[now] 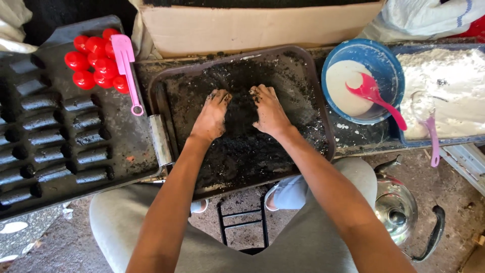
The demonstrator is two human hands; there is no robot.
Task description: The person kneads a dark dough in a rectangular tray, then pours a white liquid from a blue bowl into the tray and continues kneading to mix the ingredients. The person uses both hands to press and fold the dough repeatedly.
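Both hands press palms down into a heap of black, damp paste (237,144) spread over a dark rectangular tray (313,96) in front of me. My left hand (212,116) lies on the heap's left part, fingers together and smeared black. My right hand (269,110) lies beside it on the right, fingers also coated. The two hands nearly touch over the mound. Neither hand grips a tool.
A dark board (124,146) at left carries rows of black cylinders (55,151), red round caps (96,60) and a pink spatula (126,71). At right stand a blue bowl (389,65) of white batter with a red spoon (376,96), a tray of white powder (449,86), and a metal kettle (399,207) on the floor.
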